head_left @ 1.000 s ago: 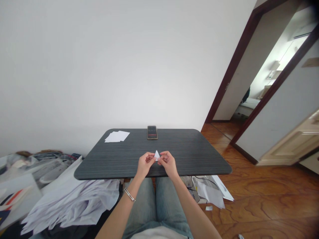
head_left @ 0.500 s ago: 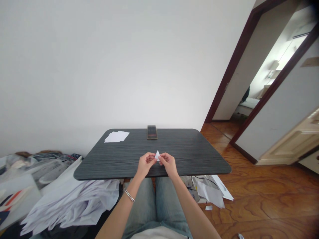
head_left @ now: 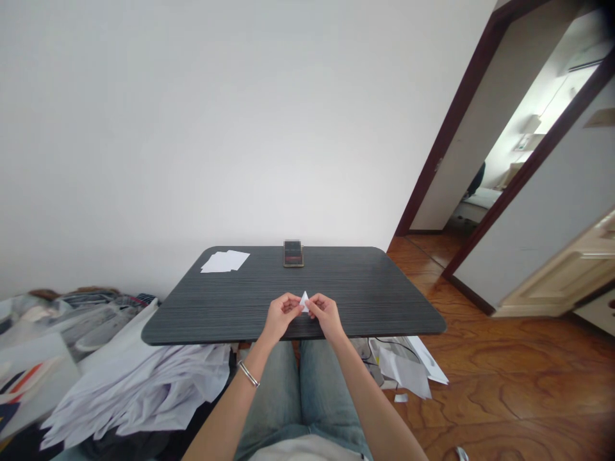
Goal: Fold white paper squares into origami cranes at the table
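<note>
A small white piece of folded paper (head_left: 304, 301) stands up to a point between my two hands, above the near half of the dark table (head_left: 355, 282). My left hand (head_left: 282, 314) pinches its left side between thumb and fingers. From the other side my right hand (head_left: 323, 312) pinches the right edge in the same way. The fingertips cover the paper's lower part, so its folds there cannot be made out.
Several white paper sheets (head_left: 225, 261) lie at the table's far left. A phone (head_left: 293, 253) leans upright at the back middle. White cloth or paper (head_left: 158, 390) is heaped on the left below the table. Cables and papers (head_left: 406, 371) lie on the right below it.
The paper's top showed two separate tips before and now shows a single point. Both hands have kept their pinch and hardly moved.
</note>
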`<action>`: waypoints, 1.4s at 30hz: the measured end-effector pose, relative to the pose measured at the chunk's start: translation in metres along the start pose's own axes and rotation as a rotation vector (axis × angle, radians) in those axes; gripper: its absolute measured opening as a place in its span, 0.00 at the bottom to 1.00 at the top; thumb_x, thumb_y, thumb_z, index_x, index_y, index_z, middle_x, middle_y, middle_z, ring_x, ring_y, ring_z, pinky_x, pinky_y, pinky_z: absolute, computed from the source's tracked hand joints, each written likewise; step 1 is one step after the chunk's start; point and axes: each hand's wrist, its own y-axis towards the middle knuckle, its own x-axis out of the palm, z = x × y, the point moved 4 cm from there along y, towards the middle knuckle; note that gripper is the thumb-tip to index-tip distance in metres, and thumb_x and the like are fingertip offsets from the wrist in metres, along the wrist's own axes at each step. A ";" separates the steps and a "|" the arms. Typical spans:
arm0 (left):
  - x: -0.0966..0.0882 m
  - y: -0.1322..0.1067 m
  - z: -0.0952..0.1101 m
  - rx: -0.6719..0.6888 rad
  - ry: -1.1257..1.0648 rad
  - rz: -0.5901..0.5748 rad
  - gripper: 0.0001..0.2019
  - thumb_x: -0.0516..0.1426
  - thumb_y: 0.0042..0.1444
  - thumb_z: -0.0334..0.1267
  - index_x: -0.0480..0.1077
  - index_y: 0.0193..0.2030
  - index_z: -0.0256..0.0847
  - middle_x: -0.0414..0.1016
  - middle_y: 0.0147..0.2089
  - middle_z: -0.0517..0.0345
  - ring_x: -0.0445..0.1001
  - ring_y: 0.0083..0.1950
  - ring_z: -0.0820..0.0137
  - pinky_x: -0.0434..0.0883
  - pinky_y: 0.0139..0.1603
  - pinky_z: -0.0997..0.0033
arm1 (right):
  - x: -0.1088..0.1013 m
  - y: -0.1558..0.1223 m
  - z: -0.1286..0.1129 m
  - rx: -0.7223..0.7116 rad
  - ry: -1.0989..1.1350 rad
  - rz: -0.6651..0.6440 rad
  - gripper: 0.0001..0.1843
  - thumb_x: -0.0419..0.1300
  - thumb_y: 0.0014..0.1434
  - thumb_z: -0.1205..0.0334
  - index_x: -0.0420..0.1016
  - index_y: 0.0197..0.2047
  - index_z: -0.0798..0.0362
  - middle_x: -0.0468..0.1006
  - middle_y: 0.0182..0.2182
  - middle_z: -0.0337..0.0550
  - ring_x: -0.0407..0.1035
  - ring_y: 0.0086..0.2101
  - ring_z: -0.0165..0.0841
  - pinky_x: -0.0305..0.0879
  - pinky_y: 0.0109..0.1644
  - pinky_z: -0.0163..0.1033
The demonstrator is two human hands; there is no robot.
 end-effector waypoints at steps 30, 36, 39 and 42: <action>-0.004 0.003 -0.001 -0.038 -0.051 0.067 0.10 0.63 0.42 0.39 0.70 0.29 0.36 0.75 0.28 0.58 0.72 0.30 0.71 0.67 0.34 0.72 | 0.004 0.001 0.004 -0.008 -0.059 -0.050 0.11 0.62 0.48 0.55 0.73 0.30 0.54 0.72 0.19 0.37 0.65 0.20 0.28 0.60 0.21 0.31; -0.005 0.002 -0.002 -0.033 -0.051 0.078 0.09 0.64 0.41 0.37 0.68 0.26 0.36 0.72 0.24 0.61 0.70 0.27 0.74 0.65 0.31 0.75 | 0.002 0.000 0.006 -0.006 -0.093 -0.046 0.10 0.62 0.48 0.55 0.72 0.27 0.55 0.70 0.17 0.36 0.64 0.19 0.27 0.60 0.21 0.31; -0.005 0.002 -0.001 -0.027 -0.058 0.080 0.09 0.63 0.42 0.37 0.68 0.27 0.36 0.73 0.25 0.60 0.70 0.28 0.73 0.66 0.32 0.75 | 0.002 0.000 0.006 -0.004 -0.099 -0.042 0.11 0.62 0.48 0.55 0.73 0.28 0.55 0.70 0.17 0.36 0.64 0.19 0.28 0.61 0.22 0.32; -0.006 0.002 0.000 -0.014 -0.070 0.092 0.10 0.63 0.42 0.37 0.70 0.31 0.36 0.74 0.29 0.57 0.72 0.32 0.72 0.67 0.36 0.73 | 0.003 0.000 0.005 -0.004 -0.100 -0.043 0.11 0.62 0.48 0.54 0.73 0.29 0.55 0.71 0.18 0.36 0.65 0.20 0.28 0.61 0.22 0.32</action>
